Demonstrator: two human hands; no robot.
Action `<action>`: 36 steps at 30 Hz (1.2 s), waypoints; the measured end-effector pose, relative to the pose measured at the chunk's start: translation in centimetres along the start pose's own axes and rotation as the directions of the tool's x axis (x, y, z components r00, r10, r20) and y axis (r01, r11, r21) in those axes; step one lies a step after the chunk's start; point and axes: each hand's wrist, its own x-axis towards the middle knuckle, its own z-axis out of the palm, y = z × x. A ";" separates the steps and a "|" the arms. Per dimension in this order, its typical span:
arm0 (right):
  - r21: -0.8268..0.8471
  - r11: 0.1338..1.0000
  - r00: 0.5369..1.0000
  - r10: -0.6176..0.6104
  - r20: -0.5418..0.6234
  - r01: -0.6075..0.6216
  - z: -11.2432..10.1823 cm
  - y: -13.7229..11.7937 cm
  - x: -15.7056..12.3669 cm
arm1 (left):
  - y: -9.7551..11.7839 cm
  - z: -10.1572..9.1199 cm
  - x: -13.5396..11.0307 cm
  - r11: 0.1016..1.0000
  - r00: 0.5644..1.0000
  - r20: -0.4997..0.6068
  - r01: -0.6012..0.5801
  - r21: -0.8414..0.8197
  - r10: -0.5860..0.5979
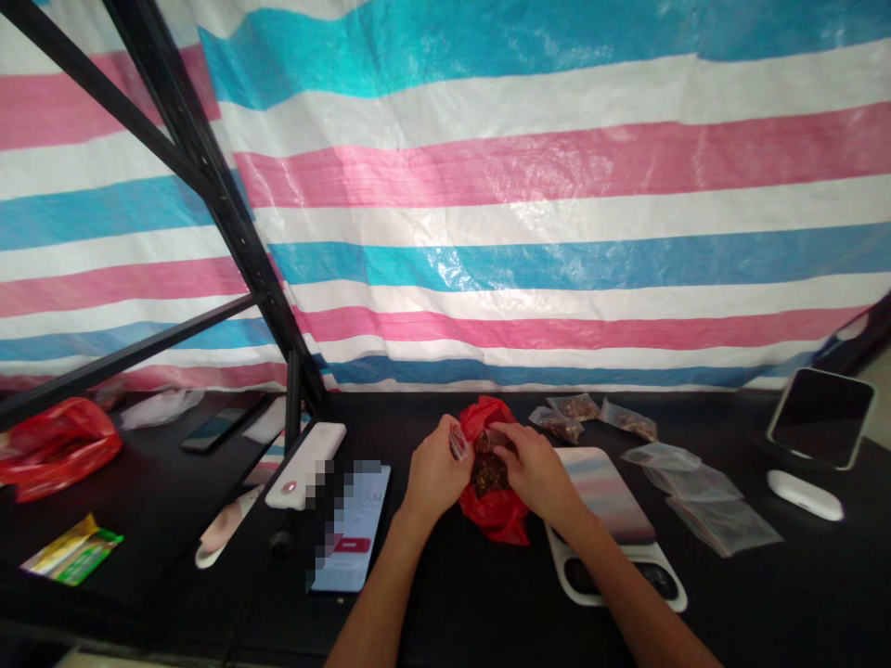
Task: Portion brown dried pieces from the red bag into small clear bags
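Note:
A red plastic bag lies open on the black table, with small dark brown dried bits inside. At its left side, my left hand is closed on a small clear plastic bag, whose edge shows by the thumb. My right hand reaches over the bag's right side, its fingers curled above the brown bits. Something clear shows at those fingertips, too small to name. Just right of the red bag sits a white kitchen scale with a shiny plate, partly behind my right forearm.
Several filled clear packets lie behind the scale, and flat clear zip bags to its right. Further right are a white case and a propped phone. Left are a lit phone, a white power bank and a black metal frame.

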 end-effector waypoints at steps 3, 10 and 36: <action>0.050 0.999 0.999 0.004 -0.044 -0.001 -0.3 0.1 0.3 | -0.1 -0.1 0.0 0.999 0.999 -0.041 -0.007 0.045 0.009; 0.186 0.973 0.979 -0.106 -0.172 0.138 -0.6 -1.2 0.3 | 0.2 0.4 -0.2 0.999 0.999 -0.010 -0.032 0.030 0.033; 0.008 0.995 0.995 -0.095 -0.037 0.096 -1.3 -1.1 0.2 | -0.9 0.6 0.6 0.958 0.971 -0.236 -0.037 -0.285 -0.033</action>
